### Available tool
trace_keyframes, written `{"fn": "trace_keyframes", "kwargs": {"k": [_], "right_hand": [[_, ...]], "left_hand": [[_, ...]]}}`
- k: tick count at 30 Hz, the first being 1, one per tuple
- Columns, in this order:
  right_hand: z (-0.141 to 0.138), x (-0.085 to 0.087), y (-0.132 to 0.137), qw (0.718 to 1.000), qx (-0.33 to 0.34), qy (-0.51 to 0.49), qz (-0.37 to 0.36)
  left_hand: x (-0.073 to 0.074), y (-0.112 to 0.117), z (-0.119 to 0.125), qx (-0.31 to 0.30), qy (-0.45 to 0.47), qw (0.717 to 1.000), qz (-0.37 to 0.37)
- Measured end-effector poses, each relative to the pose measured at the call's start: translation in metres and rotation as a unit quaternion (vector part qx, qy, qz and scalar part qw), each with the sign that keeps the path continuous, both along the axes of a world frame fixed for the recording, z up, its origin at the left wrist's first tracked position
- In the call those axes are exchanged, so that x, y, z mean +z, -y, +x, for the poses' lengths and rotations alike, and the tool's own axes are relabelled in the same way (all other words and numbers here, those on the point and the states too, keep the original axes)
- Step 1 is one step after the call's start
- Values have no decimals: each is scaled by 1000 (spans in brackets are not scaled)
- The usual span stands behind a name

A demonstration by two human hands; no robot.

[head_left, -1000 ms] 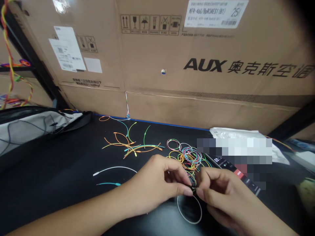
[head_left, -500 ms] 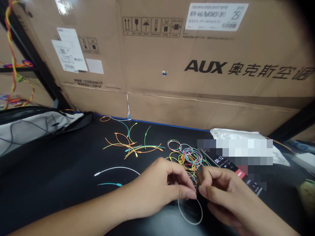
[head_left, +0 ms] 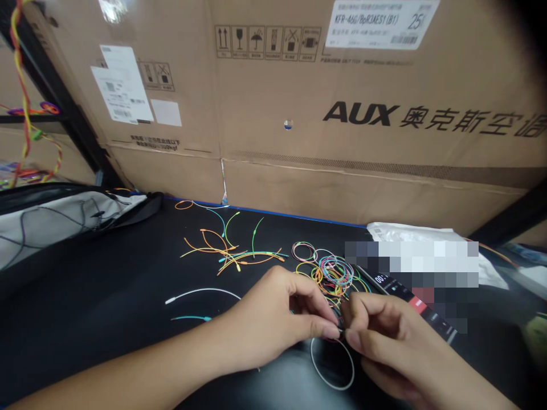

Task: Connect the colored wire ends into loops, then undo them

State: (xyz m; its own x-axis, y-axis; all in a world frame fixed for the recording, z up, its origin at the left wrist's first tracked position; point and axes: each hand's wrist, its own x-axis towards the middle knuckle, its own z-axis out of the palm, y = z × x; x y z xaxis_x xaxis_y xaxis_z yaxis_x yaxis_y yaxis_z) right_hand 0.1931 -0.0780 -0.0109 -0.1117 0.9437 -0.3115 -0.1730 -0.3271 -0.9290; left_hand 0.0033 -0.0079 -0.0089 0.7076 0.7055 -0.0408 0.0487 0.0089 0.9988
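Observation:
My left hand point(head_left: 294, 316) pinches one end of a white wire loop point(head_left: 332, 389) between thumb and forefinger. Close against it, my right hand point(head_left: 380, 336) is closed in a pinch at the loop's other end. Below the fingertips the loop hangs as a near-full ring; the fingers hide where its ends meet. Just behind my hands lies a pile of coloured wire loops point(head_left: 337, 270). To the left, several open orange, yellow and green wires point(head_left: 252, 262) are scattered. A white wire point(head_left: 203, 291) and a teal wire point(head_left: 192, 318) lie partly behind my left forearm.
A large cardboard box point(head_left: 273, 85) stands upright along the back of the black table point(head_left: 106, 307). On the right are a phone point(head_left: 416, 304) with a lit screen and a white plastic package point(head_left: 410, 233). A grey-and-black bag point(head_left: 64, 222) rests at the left.
The fingertips have shifted slightly and a small dark bit shows between them. The white loop stays hanging below. The whole view has moved a little.

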Motion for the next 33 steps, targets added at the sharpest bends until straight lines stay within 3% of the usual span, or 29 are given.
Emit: {"fn": "trace_keyframes", "kwargs": {"k": [7, 15, 18, 23, 33], "right_hand": [[1, -4, -3, 999, 11, 45, 5], [-4, -7, 1, 977, -40, 159, 135], [-3, -6, 1, 979, -38, 156, 125], [0, -5, 0, 979, -39, 145, 137], [-4, -7, 2, 975, -38, 153, 155]], "left_hand": [[-2, 1, 1, 3, -25, 1000, 2], [-1, 1, 0, 25, -25, 993, 109], [-4, 0, 2, 31, 17, 997, 70], [-7, -1, 1, -11, 80, 997, 9], [-16, -6, 3, -48, 106, 988, -100]]}}
